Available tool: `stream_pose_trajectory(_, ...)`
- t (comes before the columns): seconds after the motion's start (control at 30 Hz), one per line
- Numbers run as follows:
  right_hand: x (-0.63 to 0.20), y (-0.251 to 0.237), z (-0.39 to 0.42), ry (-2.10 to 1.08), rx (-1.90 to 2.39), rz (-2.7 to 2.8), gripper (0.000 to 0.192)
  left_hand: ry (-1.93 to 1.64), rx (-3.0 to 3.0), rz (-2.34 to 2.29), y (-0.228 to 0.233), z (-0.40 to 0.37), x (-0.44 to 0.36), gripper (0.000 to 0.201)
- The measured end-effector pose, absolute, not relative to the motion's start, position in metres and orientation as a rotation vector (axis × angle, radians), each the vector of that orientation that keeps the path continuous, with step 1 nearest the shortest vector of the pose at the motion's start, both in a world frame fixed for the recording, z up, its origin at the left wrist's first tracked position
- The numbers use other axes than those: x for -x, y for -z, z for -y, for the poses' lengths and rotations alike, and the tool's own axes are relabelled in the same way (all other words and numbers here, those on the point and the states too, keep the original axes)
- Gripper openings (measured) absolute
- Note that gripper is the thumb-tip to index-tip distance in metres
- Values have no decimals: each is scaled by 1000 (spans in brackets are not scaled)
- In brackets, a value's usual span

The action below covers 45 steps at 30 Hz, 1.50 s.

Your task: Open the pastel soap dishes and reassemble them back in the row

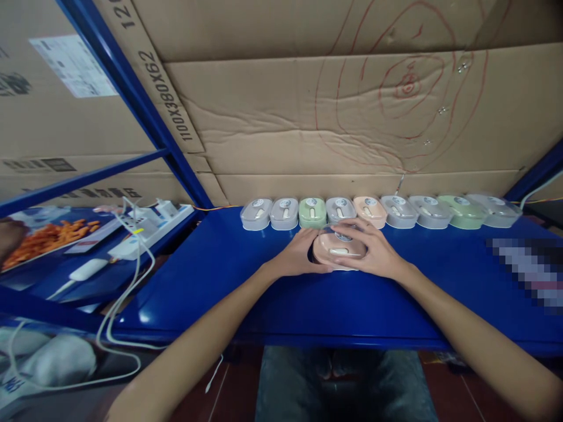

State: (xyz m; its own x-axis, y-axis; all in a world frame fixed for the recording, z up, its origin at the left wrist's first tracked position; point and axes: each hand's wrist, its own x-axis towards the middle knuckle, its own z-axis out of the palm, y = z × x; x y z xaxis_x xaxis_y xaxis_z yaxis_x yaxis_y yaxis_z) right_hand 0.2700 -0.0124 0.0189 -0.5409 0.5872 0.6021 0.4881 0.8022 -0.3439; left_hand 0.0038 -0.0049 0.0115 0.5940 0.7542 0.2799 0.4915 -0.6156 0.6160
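A pink plastic box (331,244) with a clear lid, a round sticker and a white latch rests on the blue shelf (211,264) in front of me. My left hand (295,253) curves around its left side, thumb along the near edge. From the right, my right hand (379,249) grips the same box, its fingers across the top and part of the sticker. Just behind stands a row of similar boxes, among them a green box (312,213), a grey box (284,214) and another pink box (370,211).
Cardboard sheets (264,117) wall the back, behind blue metal posts (176,170). On the left are a white power strip (160,225), loose white cables (115,310), and a tray of orange food (53,240) near another person's hand (11,237). A blurred-out item (528,269) lies right.
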Motion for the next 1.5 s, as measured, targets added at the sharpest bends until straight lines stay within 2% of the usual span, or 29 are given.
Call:
stream_pose_trajectory(0.67, -264, -11, 10, -135, 764, 2294, 64, -737, -2236, -1077, -2, 8, -8, 116)
stream_pose_trajectory(1.07, -263, -8, 9, -111, 770, 2304, 63, -746, -2249, -1084, -4, 11, -9, 109)
stream_pose_trajectory(1.5, -264, -7, 9, -16, 785, 2389, 68, -766, -2246, -1121, 4, 6, -9, 111)
